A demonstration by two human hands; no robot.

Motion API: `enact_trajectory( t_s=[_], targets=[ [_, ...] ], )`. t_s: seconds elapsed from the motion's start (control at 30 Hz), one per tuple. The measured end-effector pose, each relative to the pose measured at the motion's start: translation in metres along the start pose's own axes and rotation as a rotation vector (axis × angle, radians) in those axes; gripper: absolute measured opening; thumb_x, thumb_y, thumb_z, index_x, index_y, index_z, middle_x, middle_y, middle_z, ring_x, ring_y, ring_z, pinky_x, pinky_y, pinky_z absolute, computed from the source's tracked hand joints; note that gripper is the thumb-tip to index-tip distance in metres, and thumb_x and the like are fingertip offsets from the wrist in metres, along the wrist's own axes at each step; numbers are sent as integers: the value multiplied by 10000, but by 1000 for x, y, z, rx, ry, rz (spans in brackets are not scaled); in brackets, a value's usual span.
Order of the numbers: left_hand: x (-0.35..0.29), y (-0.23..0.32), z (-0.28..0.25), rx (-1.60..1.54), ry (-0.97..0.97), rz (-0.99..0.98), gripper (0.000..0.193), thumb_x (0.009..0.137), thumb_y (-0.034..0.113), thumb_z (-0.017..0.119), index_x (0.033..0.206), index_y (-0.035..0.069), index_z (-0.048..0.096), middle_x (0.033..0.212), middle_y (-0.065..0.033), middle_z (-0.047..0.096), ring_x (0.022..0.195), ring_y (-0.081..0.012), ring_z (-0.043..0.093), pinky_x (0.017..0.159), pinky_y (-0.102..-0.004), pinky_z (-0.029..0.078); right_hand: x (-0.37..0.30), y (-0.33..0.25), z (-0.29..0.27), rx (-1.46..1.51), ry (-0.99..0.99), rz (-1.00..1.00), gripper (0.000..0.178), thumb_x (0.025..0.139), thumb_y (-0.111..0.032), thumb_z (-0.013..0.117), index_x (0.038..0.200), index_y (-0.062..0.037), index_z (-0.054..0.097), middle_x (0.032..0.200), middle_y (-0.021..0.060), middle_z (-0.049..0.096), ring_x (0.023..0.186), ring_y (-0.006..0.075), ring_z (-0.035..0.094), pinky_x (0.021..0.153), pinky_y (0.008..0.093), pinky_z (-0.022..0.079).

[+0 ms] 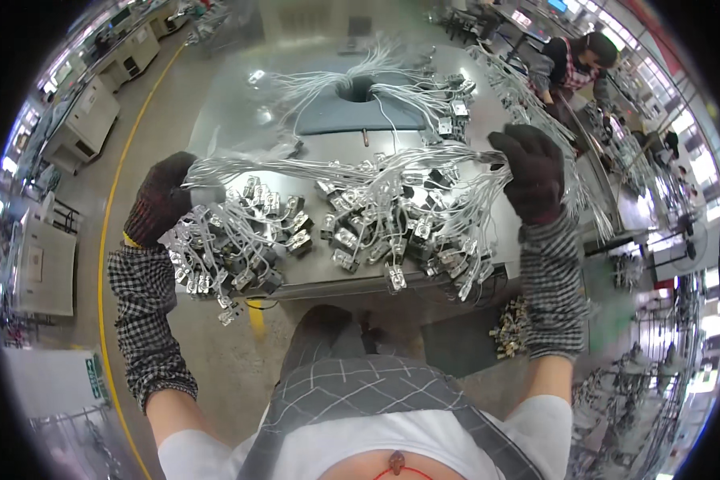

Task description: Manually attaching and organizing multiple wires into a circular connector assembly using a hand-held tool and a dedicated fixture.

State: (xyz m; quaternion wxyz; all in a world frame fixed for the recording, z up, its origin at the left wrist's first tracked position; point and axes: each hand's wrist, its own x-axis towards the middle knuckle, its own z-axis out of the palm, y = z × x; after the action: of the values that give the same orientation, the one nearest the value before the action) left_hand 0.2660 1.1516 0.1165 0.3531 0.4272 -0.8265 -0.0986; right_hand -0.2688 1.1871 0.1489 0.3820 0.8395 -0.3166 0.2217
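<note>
A long bundle of thin white wires [296,168] stretches across the metal table between my two dark-gloved hands. My left hand [160,198] is closed around its left end. At the opposite end, my right hand [534,174] grips the wires with bent fingers. Below the bundle hang many small clear-and-black connectors [348,238], bunched in groups over the table's near side. Some of them reach past the front edge. Behind, more white wires [308,86] run into the round hole of a dark grey block [408,118], with connectors [454,118] at its right.
The metal table [236,92] ends just ahead of my lap. To the right, a co-worker [580,64] leans over a bench with more wire bundles [528,104]. A pile of connectors [512,328] lies low beside my right forearm. White cabinets [88,120] stand at the left.
</note>
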Motion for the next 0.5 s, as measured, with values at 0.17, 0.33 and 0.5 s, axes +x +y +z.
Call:
enact_trajectory(
  t_s=[0.17,0.33,0.5],
  targets=[
    [-13,-9,1,-61,7,-258,331,743,220,786,970,7,673,873,-74,659,826,-150,617,763,-313,483,-35,-39,45,12,577,636,322,784,50,648,1106,35,649,1085,180,671,1070,359,619,956,421,489],
    [12,-29,-22,4,-43,-116,259,738,105,759,962,16,664,841,-37,656,819,-133,603,752,-293,478,27,-102,24,505,381,678,194,840,-19,671,1015,46,616,970,195,663,857,328,645,801,387,529],
    [28,9,-41,-65,-4,-497,224,830,169,695,1003,26,695,806,-7,684,609,-30,556,520,-202,423,87,-124,33,948,113,649,286,840,-86,736,1088,3,627,1021,186,669,931,324,658,809,402,531]
  ],
)
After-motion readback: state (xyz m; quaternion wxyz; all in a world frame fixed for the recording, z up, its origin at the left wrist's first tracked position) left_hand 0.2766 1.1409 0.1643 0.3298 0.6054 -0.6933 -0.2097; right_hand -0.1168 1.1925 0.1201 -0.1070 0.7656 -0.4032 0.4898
